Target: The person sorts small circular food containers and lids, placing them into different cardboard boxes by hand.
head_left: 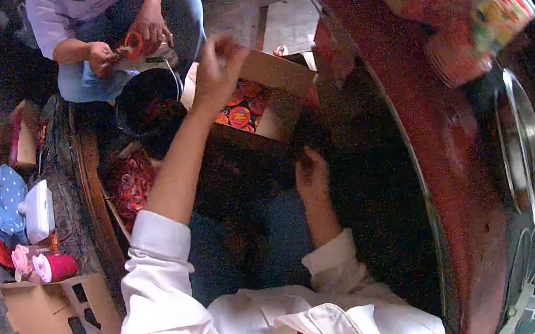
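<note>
My left hand (219,69) is raised at the near left side of an open cardboard box (275,69), its fingers bent and apart with nothing visible in them. Inside the box lie several round packs (239,116) with red and orange tops. Lower and to the right, in shadow, is my right hand (312,172). Its fingers are loosely curled and apart, and I see nothing in them. It is below the box, not touching it.
Across from me a seated person's hands (147,34) hold an orange-red item over a black bucket (149,105). A carton of red wrapped pieces (131,184) stands left of my arm. A dark red surface (414,105) runs along the right. Pink cups (56,266) sit at left.
</note>
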### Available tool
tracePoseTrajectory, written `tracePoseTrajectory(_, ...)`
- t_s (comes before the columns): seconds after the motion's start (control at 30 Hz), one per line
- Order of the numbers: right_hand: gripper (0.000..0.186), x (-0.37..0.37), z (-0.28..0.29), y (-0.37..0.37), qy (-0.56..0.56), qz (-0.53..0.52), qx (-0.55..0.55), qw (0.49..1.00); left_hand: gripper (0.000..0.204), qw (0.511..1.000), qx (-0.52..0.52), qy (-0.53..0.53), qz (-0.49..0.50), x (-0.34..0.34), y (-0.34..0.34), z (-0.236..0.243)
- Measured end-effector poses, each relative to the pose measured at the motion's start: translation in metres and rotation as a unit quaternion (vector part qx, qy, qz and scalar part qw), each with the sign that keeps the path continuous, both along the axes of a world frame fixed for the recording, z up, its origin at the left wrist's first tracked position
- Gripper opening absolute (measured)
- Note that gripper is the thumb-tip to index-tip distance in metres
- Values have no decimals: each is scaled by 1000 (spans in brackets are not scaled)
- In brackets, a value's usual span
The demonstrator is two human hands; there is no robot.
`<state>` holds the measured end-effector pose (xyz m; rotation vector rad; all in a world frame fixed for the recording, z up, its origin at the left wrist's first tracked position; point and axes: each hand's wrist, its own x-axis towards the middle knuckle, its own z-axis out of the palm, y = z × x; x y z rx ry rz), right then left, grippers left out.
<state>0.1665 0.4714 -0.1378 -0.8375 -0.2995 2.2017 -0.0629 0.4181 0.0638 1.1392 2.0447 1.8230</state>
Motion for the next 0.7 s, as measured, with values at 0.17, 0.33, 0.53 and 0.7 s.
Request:
tracePoseTrajectory(0.17, 6, -8, 37, -20, -2, -2, -50, 999, 61, 967, -234, 87, -50, -33, -29, -178)
tracePoseTrajectory(0.33, 5, -5, 41, -7, -75, 8, -38, 996, 52, 793, -479, 351, -132, 23, -33, -263)
tracePoseTrajectory(0.53, 9, -9, 60, -16, -102, -1, -60, 993, 17, 762, -496, 416, -2, 42, -23, -265)
tracePoseTrajectory(0.7, 12, 0, 55, -17, -20, 21, -128, 991, 20, 785, -459, 375, -180, 4, -22, -307)
